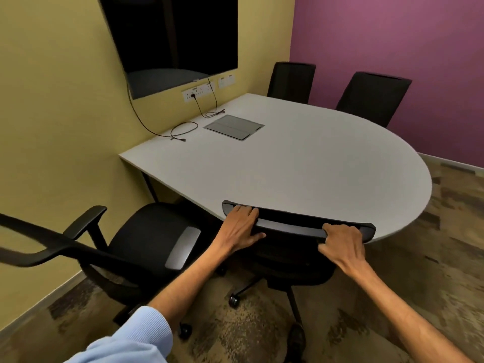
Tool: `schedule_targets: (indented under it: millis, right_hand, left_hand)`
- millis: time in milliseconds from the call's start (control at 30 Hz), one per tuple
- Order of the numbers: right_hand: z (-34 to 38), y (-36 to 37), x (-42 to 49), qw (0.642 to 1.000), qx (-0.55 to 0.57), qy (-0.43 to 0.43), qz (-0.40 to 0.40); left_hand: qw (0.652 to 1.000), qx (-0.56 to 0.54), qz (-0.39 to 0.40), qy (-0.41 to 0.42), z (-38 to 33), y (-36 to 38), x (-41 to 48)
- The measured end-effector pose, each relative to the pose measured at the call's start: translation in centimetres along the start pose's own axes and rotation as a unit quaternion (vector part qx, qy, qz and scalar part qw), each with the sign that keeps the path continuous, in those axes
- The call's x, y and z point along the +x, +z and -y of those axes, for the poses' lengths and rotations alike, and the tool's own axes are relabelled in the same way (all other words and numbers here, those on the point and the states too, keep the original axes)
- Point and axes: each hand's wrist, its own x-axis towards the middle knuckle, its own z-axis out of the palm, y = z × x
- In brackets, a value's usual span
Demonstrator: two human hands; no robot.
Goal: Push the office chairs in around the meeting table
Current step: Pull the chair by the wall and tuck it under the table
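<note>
Both hands, left hand (pixel 242 227) and right hand (pixel 341 241), gripped chair backrest (pixel 298 222) | table (pixel 288 158) edge close | even, straight push advised

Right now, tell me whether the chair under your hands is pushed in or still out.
Pushed in: the held chair has its backrest top at the table edge, both hands on it. The chair on the left stands out, turned sideways.

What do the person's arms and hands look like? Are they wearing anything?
Both hands are bare: no gloves, rings or watch show on the left hand or the right hand. The left arm has a light blue ribbed sleeve pushed up, leaving the forearm bare. The right forearm is bare, and no sleeve shows on it.
</note>
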Motion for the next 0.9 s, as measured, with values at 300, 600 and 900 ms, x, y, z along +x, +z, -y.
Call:
schedule_targets:
  millis: [300, 600, 900]
  right_hand:
    - [5.6, -1.8, -5.4, 0.992, 0.043, -0.041, -0.108]
    - [16.0, -5.0, -2.7, 0.974, 0.131, -0.138, -0.120]
    - [31.8, -6.8, -2.7, 0.924, 0.229, -0.287, -0.103]
  left_hand:
    - [0.989, -0.018, -0.097, -0.108, 0.8, -5.2, -11.3]
    - [0.948, 0.022, -0.168, -0.269, 4.9, -11.2, -19.9]
    - [0.859, 0.071, -0.185, -0.473, 9.2, -17.8, -34.3]
